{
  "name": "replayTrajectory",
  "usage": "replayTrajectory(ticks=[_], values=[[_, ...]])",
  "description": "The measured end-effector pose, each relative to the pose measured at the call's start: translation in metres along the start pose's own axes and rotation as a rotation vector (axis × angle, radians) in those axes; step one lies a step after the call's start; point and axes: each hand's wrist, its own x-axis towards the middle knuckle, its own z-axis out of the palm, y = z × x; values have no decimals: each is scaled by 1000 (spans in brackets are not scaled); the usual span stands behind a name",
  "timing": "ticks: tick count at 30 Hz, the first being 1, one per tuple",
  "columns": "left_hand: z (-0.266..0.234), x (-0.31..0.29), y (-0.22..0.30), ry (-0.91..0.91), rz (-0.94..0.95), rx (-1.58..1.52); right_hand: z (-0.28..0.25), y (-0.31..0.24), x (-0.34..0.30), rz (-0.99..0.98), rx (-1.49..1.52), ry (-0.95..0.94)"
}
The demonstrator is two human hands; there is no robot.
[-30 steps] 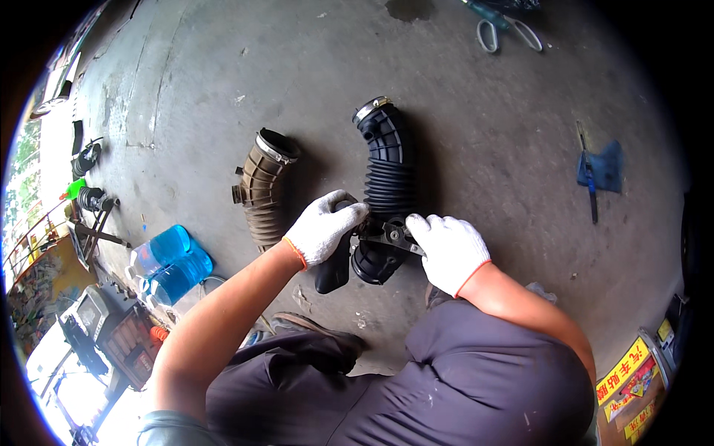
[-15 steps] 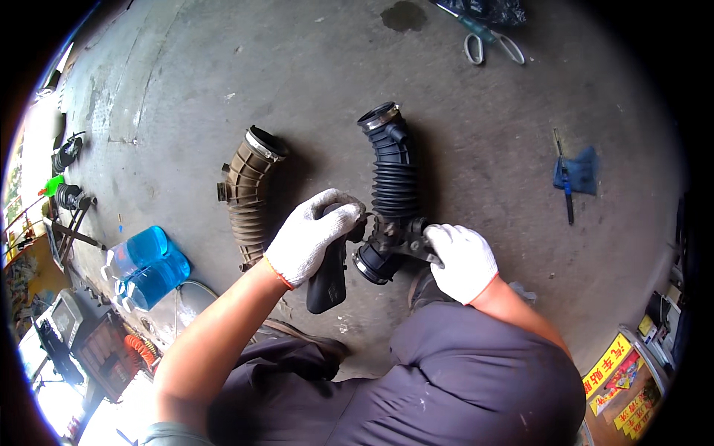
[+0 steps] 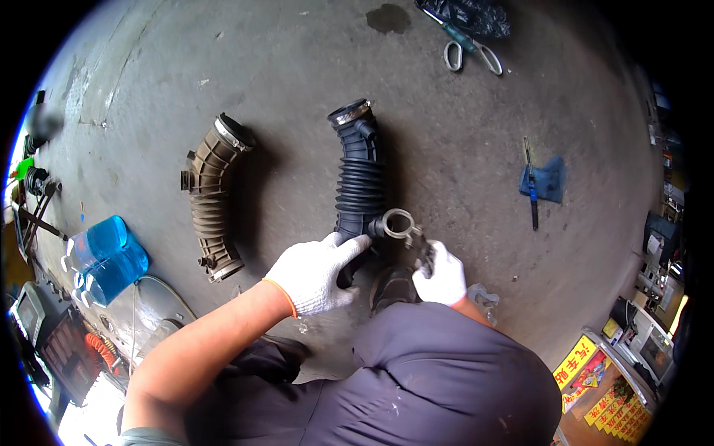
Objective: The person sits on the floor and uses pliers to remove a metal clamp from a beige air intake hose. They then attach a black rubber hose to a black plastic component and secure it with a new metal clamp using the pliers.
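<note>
The step in hand seems to be working a pale ring (image 3: pixel 399 211) at the near end of the black hose (image 3: pixel 361 178), right of the brown hose (image 3: pixel 208 182); the next move likely calls for steadiness. The left hand (image 3: pixel 318 275) curls around that end; the right hand (image 3: pixel 442 275), apart, grips a dark tool (image 3: pixel 425 254) (ring contact unclear).

The grey concrete floor (image 3: pixel 476 134) around me is scuffed, with a dark stain (image 3: pixel 388 18) far off and thin lines (image 3: pixel 111 93) at far left. White light (image 3: pixel 20 145) edges the left, beside a dark-legged stand (image 3: pixel 37 212). At near right, yellow signs (image 3: pixel 617 412) cover a brown panel (image 3: pixel 584 431).
</note>
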Motion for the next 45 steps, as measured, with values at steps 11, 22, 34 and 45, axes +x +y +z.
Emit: replayTrajectory(ticks=[11,22,34,45], values=[[17,-31,-28,37,15,401,35,5,13,-152,-58,-69],[8,-43,-54,148,53,270,17,-28,41,-138,-252,-327],[-76,8,-34,235,-357,-933,1,-68,55,-234,-328,-344],[-81,23,-54,96,-385,-612,5,-93,66,-210,-319,-385]])
